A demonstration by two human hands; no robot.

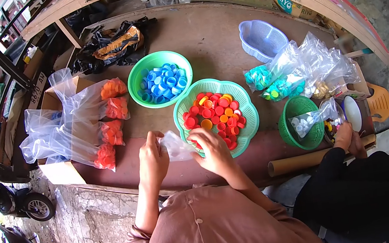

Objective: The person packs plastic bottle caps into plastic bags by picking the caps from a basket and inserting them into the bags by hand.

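My left hand (153,157) pinches one end of a clear plastic bag (176,146). The bag's other end reaches my right hand (211,150), whose fingers are curled at the near left rim of a light green basket (253,122). Red and orange caps (213,113) fill that basket. Just behind it to the left, a green bowl (134,77) holds blue caps (163,83). Clear bags with red and orange caps (112,132) lie left of my left hand. Whether any cap is between my right fingers is hidden.
A cardboard box (62,173) stands left. On the right are a purple basket (263,40), bags of teal caps (283,88), a dark green basket (287,129) and a cardboard tube (300,162). A co-worker's hands (347,139) hold a white dish (352,112).
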